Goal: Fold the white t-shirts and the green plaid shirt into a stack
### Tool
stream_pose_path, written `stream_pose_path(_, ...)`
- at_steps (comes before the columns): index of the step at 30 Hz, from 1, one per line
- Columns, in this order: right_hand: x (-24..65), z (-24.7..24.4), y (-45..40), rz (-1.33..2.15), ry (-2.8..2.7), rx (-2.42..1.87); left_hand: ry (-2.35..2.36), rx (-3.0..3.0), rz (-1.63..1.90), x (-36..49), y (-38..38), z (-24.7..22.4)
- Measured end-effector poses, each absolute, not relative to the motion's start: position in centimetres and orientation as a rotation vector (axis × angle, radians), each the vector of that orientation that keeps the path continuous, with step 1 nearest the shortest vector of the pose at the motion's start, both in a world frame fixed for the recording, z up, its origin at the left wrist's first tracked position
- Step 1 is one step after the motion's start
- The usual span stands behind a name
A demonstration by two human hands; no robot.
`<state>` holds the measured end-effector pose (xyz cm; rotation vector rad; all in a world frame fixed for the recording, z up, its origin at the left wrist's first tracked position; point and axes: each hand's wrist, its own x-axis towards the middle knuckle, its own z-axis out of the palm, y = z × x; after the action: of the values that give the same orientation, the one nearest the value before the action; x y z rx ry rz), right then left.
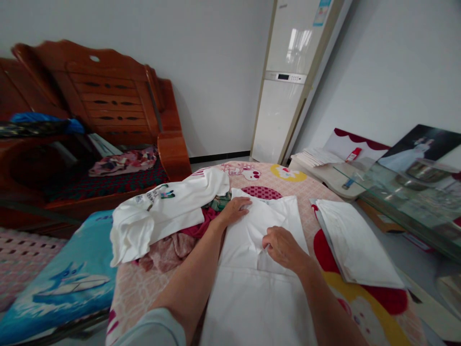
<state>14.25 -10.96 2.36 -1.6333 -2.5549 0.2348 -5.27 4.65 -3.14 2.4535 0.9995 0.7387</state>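
A white garment (259,298) lies lengthwise on the cloth-covered table in front of me, partly folded, with creases near its middle. My left hand (236,211) rests on its upper left side, fingers stretched out over the fabric. Lower and to the right, my right hand (283,246) is closed, its curled fingers gripping a raised crease of the same garment. To the left, a white T-shirt (180,204) with a small print lies loosely over a dusty-pink cloth (169,252) and a magenta cloth (203,223).
A folded white stack of cloth (356,242) lies at the table's right side. The patterned tablecloth (370,312) shows around it. Beyond stand a glass shelf (406,211) with bowls, a tall white air conditioner (284,96) and a wooden sofa (108,105). A blue printed stool (82,283) stands left.
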Motion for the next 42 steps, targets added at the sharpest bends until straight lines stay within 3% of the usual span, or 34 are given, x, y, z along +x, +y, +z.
stream_pose_path(10, 16.8, 2.0, -9.3, 0.651, -1.887, -1.369, 1.025, 2.43, 0.701, -5.1, 4.7, -2.8)
stream_pose_path(17, 17.8, -0.9, -8.0, 0.719, -1.861, -1.347, 1.038, 2.404, 0.715, -5.0, 4.5, -2.4)
stream_pose_path(22, 17.9, -1.4, -7.8, 0.724, -1.81, -1.355, 0.937, 2.269, 0.832, -4.1, 2.5, 0.9)
stream_pose_path(28, 17.9, -1.5, -7.9, 0.744, -1.802, -1.344, 0.506, 2.187, 0.391, -3.0, -2.2, 5.0)
stream_pose_path(33, 18.0, -1.4, -7.9, 0.756, -1.786, -1.341, 0.51, 2.189, 0.139, -4.0, -4.3, 3.4)
stream_pose_path(42, 17.9, -1.2, -7.9, 0.773, -1.757, -1.378, 0.659, 2.086, 0.281, -2.9, -4.3, 1.3)
